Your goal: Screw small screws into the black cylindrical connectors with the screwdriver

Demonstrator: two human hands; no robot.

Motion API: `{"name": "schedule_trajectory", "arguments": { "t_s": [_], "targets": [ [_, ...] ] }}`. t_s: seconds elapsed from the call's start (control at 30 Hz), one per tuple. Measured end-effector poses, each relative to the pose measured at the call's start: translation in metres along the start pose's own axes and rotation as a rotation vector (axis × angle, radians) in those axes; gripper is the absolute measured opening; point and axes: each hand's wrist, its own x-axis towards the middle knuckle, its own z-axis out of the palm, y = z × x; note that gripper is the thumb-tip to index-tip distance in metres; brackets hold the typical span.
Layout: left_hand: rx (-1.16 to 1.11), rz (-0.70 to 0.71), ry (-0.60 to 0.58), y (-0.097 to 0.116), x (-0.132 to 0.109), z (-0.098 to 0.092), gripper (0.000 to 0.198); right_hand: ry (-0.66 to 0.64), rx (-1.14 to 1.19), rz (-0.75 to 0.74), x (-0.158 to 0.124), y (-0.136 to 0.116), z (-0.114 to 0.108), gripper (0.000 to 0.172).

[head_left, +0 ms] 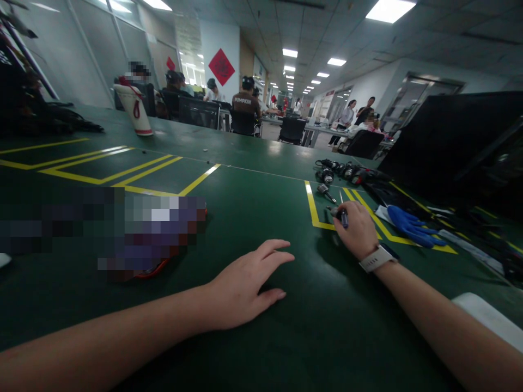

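Observation:
My left hand [245, 286] lies flat on the green table [253, 201] near the middle, fingers stretched out, holding nothing. Farther right, my right hand [357, 228], with a white watch on the wrist, is closed round a small dark tool with a bluish handle [342, 216] beside a yellow floor-tape line. Just beyond it lie a loose bit [326, 191] and a cluster of dark drill parts [347, 171].
A blue glove [411, 226] lies to the right of my right hand, beside a large black panel [453, 147]. A blurred-out object [151, 234] sits to the left. A white cup [134, 109] stands at the far left. People sit at desks beyond.

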Motion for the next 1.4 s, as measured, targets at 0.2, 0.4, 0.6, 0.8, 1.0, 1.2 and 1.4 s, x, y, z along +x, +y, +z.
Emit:
{"name": "schedule_trajectory", "arguments": {
  "t_s": [0.2,0.4,0.6,0.8,1.0,1.2,1.4],
  "targets": [
    [0.046,0.067,-0.03,0.0,0.0,0.0,0.045,-0.067,-0.104,0.081,0.0,0.006,0.006,0.012],
    [0.063,0.089,-0.026,0.002,0.0,-0.001,0.042,-0.017,-0.205,0.24,0.005,0.018,-0.003,0.026],
    [0.074,0.093,-0.044,0.004,0.0,-0.002,0.042,-0.115,-0.279,0.429,0.004,0.046,-0.004,0.018],
    [0.089,0.089,-0.051,0.006,0.0,-0.003,0.042,-0.126,-0.203,0.517,0.003,0.049,-0.006,0.016],
    [0.12,0.114,-0.022,0.004,0.0,-0.003,0.039,0.067,-0.045,0.485,0.012,0.009,-0.024,0.021],
    [0.258,0.135,0.253,-0.003,-0.003,0.006,0.048,-0.104,0.646,0.224,-0.013,-0.092,-0.032,0.019],
    [0.232,0.199,0.23,-0.006,-0.003,0.012,0.056,-0.422,0.917,0.283,-0.049,-0.143,-0.038,0.019]
  ]
}}
